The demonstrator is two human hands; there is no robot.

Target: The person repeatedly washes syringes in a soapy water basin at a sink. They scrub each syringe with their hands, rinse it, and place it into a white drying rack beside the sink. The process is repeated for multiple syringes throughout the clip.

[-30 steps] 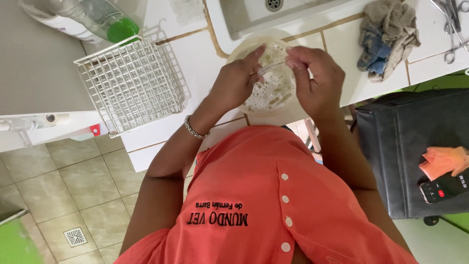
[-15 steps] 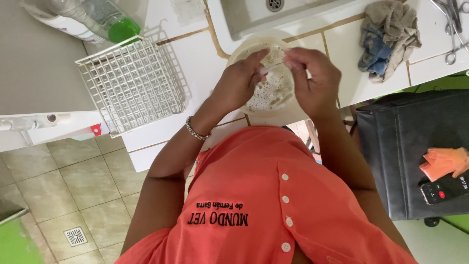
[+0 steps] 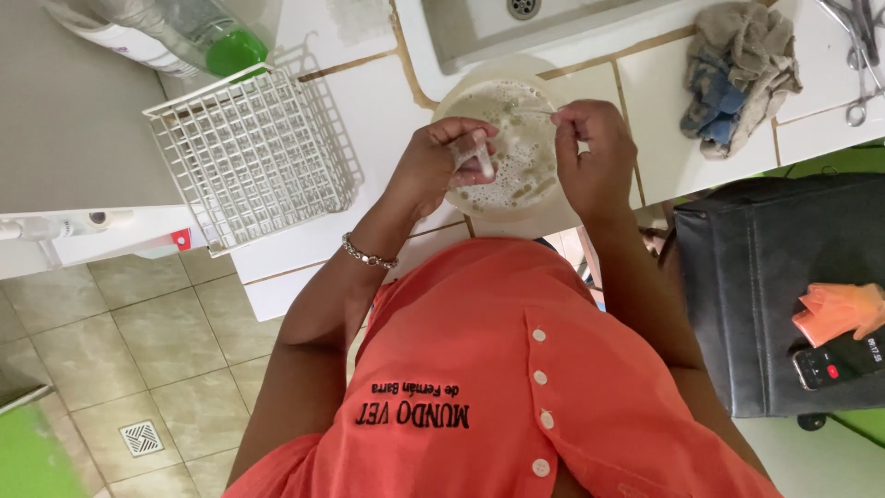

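A small clear tube-like piece is pinched between the fingers of the left hand, held over a round basin of foamy water on the white tiled counter. A thin metal instrument is gripped by the closed fingers of the right hand above the same basin (its tip is too small to make out). A white wire rack stands left of the basin, and a crumpled cloth lies to its right.

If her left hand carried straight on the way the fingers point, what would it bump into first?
Probably the right hand, just across the foamy bowl from the left hand; depth is unclear.
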